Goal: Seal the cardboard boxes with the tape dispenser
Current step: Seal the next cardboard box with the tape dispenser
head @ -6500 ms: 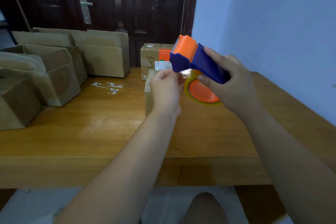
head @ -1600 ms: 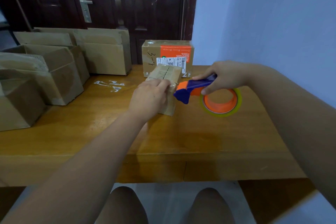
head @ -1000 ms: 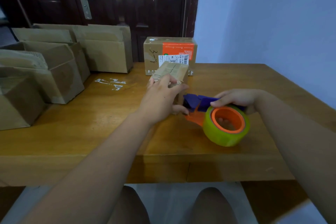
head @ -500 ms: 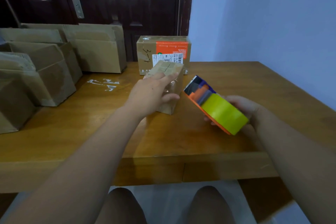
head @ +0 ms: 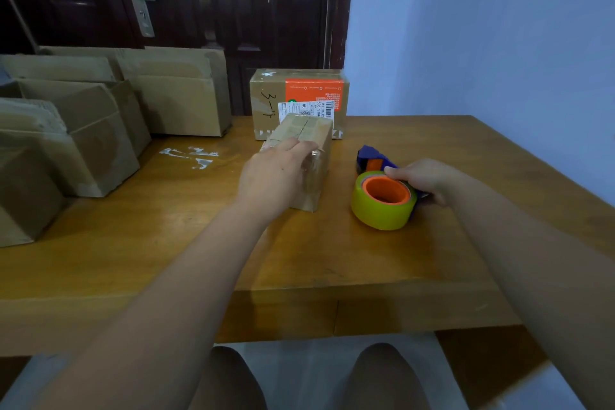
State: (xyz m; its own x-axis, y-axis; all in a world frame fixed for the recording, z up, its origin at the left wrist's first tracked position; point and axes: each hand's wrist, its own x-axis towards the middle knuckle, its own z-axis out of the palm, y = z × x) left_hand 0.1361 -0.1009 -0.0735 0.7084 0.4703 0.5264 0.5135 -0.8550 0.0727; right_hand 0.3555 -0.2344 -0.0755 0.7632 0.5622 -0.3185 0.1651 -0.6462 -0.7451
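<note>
Wooden table (head: 366, 260), dark door behind. Small cardboard box (head: 316, 133) is sitting mid-table. Left hand (head: 273, 173) is lying flat on its near top. Right hand (head: 426, 180) is clasping the tape dispenser (head: 382, 206), resting sideways just beside the box. Likely smoothing: press along the seam and rub the ends down. Clear tape is glinting on plain brown card.

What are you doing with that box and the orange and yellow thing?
A person sitting at the wooden table is taping cardboard boxes closed. The left hand rests on top of the small box, whose near end looks shiny with tape. The right hand holds the tape dispenser, which lies on its side on the table just right of that box. A labelled box stands behind, and open boxes wait on the left.
</note>
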